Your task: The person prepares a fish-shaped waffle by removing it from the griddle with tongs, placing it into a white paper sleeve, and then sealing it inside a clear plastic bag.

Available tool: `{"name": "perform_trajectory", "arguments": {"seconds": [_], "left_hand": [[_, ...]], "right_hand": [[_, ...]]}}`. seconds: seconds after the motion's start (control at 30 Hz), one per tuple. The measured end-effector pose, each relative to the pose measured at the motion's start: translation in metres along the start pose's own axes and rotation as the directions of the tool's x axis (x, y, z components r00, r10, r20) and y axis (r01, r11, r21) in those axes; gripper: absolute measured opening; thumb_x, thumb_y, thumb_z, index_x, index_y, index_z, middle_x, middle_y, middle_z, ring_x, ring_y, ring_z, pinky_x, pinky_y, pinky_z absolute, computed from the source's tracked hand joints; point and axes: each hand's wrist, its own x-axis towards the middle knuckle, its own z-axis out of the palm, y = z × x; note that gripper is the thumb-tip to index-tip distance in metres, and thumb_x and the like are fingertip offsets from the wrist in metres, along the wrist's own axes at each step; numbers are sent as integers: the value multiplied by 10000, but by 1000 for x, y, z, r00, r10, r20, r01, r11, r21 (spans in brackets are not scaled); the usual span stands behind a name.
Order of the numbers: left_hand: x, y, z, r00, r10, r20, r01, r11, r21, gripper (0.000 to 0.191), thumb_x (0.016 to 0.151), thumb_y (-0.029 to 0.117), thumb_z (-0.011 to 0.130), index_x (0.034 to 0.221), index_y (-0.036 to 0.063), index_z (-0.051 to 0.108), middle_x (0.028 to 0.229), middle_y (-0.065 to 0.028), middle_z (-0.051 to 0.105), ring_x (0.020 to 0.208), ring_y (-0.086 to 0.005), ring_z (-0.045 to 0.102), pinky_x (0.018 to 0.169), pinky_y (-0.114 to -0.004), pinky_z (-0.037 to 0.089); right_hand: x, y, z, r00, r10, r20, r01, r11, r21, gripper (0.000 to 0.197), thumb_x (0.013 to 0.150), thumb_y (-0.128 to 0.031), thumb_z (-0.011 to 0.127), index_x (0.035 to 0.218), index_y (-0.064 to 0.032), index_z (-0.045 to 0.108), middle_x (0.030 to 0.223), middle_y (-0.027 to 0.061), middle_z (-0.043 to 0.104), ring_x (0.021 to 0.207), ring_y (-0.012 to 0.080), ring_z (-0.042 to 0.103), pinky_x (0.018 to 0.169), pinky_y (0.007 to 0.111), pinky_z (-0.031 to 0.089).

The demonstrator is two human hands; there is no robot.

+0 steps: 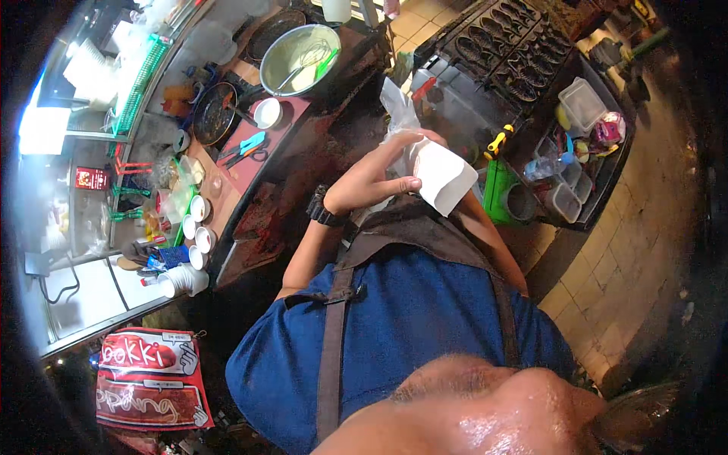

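Note:
In front of my apron, a white paper bag (pixel 446 176) is between my two hands. My left hand (pixel 372 176), with a black watch at its wrist, grips the paper's left side, thumb on the near face. Most of my right hand (pixel 435 136) is hidden behind the paper; a few fingers show at its upper edge, and the forearm runs down to the right. A crumpled clear plastic bag (pixel 400 105) sticks up just beyond my left fingers, against the paper. What the paper contains cannot be seen.
Left counter: a batter bowl (pixel 273 68) with a whisk (pixel 296 74), a frying pan (pixel 215 114), scissors (pixel 244 153), a white cup (pixel 268 113) and stacked cups (pixel 183 281). Right: a fish-shaped waffle mould (pixel 500 48), a yellow-handled tool (pixel 499 141), a green container (pixel 497 190) and plastic tubs (pixel 569 199).

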Motion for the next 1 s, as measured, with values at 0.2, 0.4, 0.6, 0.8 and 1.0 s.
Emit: {"name": "perform_trajectory", "arguments": {"seconds": [0.2, 0.4, 0.6, 0.8, 1.0], "left_hand": [[4, 0, -1, 999, 36, 16, -37, 994, 98, 671, 915, 194, 700, 1459, 13, 352, 1486, -140, 400, 1390, -221, 360, 1162, -365, 272], [-7, 14, -6, 997, -66, -46, 71, 990, 118, 563, 967, 257, 639, 1424, 34, 399, 1276, -165, 572, 1161, -217, 553, 1005, -355, 424], [-17, 18, -15, 962, -72, -265, 134, 965, 225, 508, 908, 228, 705, 1300, 21, 456, 833, -136, 671, 715, -229, 646, 669, -343, 500], [-23, 3, -4, 908, 71, -412, 154, 859, 488, 448, 750, 145, 797, 1102, 29, 546, 1065, -192, 465, 969, -331, 502, 876, -393, 457], [-16, -14, 18, 859, 99, -502, 167, 873, 458, 398, 777, 129, 792, 1090, 47, 560, 1283, -227, 416, 1113, -367, 528, 986, -425, 459]], "right_hand": [[0, -15, -12, 965, 249, 77, -260, 937, 231, 629, 867, -208, 731, 1402, -48, 441, 1321, 137, 548, 1186, 232, 554, 1002, 368, 459], [4, -17, 5, 965, 254, 67, -263, 933, 245, 606, 878, -225, 732, 1367, -25, 436, 1246, 115, 539, 1049, 186, 577, 905, 336, 504], [8, -21, -1, 903, 414, 111, -429, 868, 250, 488, 952, -173, 619, 1375, -36, 417, 1207, 91, 550, 952, 158, 602, 818, 306, 532], [11, -14, -10, 877, 435, 206, -475, 851, 225, 708, 841, -181, 755, 1419, -30, 375, 1295, 114, 503, 1161, 193, 532, 997, 339, 453], [10, -10, -13, 760, 592, 268, -641, 617, 456, 771, 810, -196, 785, 1437, -35, 366, 1325, 115, 500, 1197, 203, 521, 1024, 348, 439]]}}
